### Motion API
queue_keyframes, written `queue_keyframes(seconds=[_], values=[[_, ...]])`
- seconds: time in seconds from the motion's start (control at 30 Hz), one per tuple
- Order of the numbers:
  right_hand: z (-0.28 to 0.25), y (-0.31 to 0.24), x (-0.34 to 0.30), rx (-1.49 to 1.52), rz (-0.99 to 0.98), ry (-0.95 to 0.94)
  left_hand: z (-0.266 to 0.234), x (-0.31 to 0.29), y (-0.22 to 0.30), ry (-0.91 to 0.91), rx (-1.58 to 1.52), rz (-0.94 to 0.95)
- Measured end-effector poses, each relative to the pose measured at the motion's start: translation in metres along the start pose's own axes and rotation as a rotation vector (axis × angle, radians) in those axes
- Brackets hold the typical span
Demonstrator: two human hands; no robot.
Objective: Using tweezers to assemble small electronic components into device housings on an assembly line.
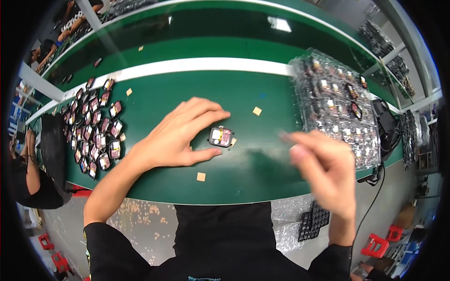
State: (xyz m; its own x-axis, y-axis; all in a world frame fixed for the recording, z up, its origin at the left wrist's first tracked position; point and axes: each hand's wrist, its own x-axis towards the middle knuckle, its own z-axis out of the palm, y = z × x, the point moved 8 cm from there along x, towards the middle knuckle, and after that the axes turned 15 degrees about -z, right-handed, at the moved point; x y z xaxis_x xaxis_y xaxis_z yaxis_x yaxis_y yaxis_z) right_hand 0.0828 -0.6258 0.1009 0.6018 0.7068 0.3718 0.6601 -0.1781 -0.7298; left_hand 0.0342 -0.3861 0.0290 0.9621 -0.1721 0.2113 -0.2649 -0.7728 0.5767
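Observation:
On the green tabletop, a small black-framed electronic module (221, 136) lies with a silvery patch and a yellow strip showing. My left hand (180, 136) rests beside it, thumb and forefinger spread on either side, with a gap to the module. A small tan square (233, 141) pokes out at the module's right edge. Off to the right, my right hand (323, 164) is raised over the table and smeared by motion. Its thumb and forefinger are pinched together, and a thin blurred tip shows at them, too unclear to name.
Many similar modules (96, 126) are heaped at the left. Stacked clear plastic trays (328, 107) holding more modules stand at the right, near a black cable (370, 206). Loose tan squares (201, 176) dot the table. A white ledge (187, 64) runs along the back. Another person sits at the far left.

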Motion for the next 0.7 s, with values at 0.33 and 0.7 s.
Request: queue_keyframes(seconds=[0.33, 0.7], values=[[0.071, 0.054, -0.002, 0.231, -0.052, 0.248, 0.015, -0.009, -0.005, -0.118, -0.16, 0.001], [0.088, 0.056, -0.001, 0.03, -0.123, 0.114, 0.018, -0.003, -0.014, -0.165, -0.185, -0.038]])
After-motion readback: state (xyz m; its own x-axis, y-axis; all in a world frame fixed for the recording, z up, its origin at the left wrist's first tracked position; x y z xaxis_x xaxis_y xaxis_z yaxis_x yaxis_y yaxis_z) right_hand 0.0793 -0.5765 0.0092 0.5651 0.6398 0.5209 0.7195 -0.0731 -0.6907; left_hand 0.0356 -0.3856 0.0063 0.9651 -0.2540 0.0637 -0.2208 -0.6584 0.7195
